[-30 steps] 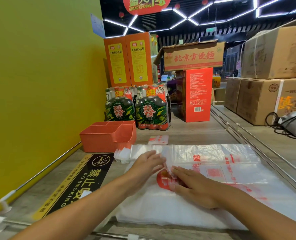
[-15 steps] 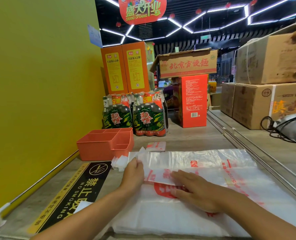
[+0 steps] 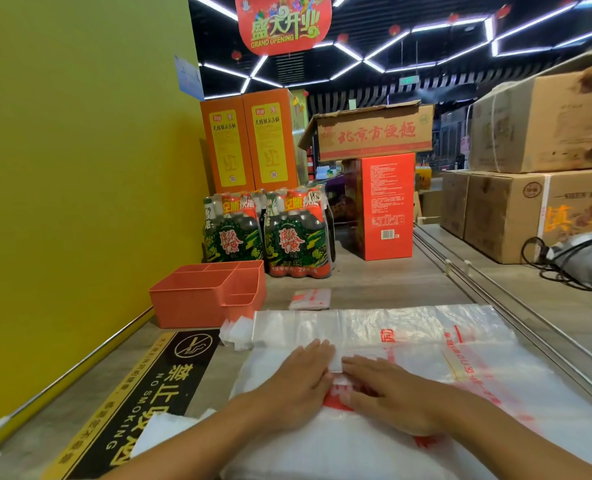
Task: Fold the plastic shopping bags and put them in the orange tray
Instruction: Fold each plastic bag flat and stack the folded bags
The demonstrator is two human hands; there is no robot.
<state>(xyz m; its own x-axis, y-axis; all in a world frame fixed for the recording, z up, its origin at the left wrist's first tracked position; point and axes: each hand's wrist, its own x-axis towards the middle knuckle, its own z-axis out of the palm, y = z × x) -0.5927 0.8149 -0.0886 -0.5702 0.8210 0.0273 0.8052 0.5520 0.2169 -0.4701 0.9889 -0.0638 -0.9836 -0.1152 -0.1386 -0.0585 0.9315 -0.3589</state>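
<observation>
A stack of white plastic shopping bags [image 3: 478, 386] with red print lies flat on the counter in front of me. The top bag's far part is folded toward me into a clear band [image 3: 356, 323]. My left hand [image 3: 298, 386] and my right hand [image 3: 391, 393] press palm-down side by side on the bag, fingers flat and pointing away. The orange tray [image 3: 190, 303], with several compartments, stands at the left beyond the bags; I see nothing inside it. A small folded bag [image 3: 310, 298] lies on the counter just right of the tray.
A yellow wall [image 3: 79, 202] runs along the left. A black No Smoking sticker [image 3: 149, 393] covers the counter's near left. Two shrink-wrapped bottle packs [image 3: 266, 233] and a red box [image 3: 384, 206] stand behind the tray. Metal rails [image 3: 495, 292], cardboard boxes [image 3: 530, 209] and cables [image 3: 564, 271] fill the right.
My left hand drew the bag's upper edge out to the left, then came back beside the right hand. Both hands now lie flat on the folded bag. The camera tilted down slightly.
</observation>
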